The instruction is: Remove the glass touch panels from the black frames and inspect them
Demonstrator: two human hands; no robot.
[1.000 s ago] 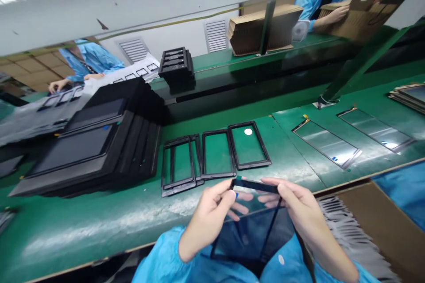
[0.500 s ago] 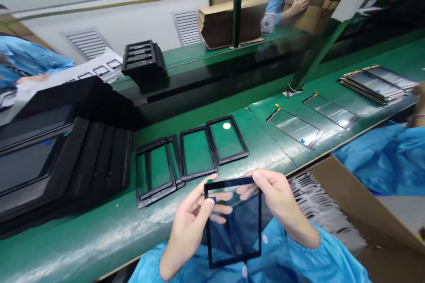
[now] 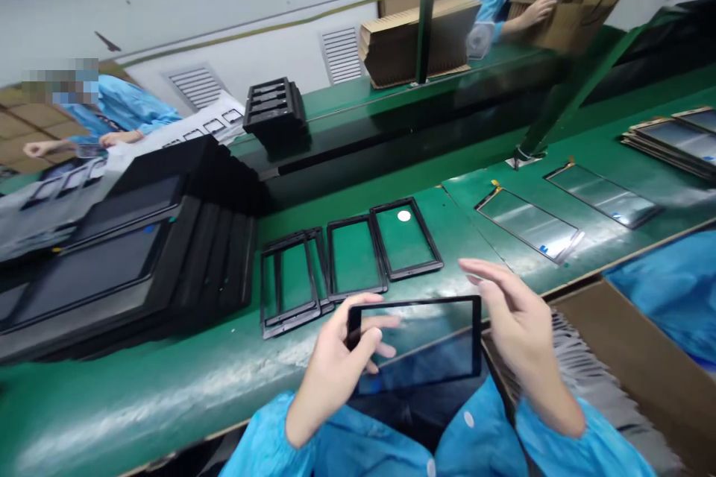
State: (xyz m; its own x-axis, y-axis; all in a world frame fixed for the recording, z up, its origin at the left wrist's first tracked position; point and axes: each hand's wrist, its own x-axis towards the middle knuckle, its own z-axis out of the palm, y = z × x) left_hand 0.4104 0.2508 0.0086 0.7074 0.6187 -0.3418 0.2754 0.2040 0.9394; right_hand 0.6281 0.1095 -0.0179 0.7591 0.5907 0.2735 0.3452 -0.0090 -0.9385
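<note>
My left hand (image 3: 347,358) grips the left end of a black-framed clear touch panel (image 3: 430,343), thumb in front and fingers showing through the glass behind. The panel lies sideways, long edge across, above my lap. Beside its right end is my right hand (image 3: 517,309), thumb and fingers apart, holding nothing. Just beyond the panel, on the green bench, lie several empty black frames (image 3: 352,257); the rightmost frame (image 3: 406,270) has a white round spot showing inside it.
Black trays (image 3: 229,253) with dark panels are stacked at left. Two clear glass panels (image 3: 531,223) lie at right, near a stack of panels (image 3: 671,141) and a green post (image 3: 576,97). A cardboard box (image 3: 632,358) holds white pieces by my right arm. Co-workers in blue sit across.
The panel has turned from upright to sideways. My right hand has let go of its corner and moved off to the right, while my left hand keeps hold. The camera view has shifted left.
</note>
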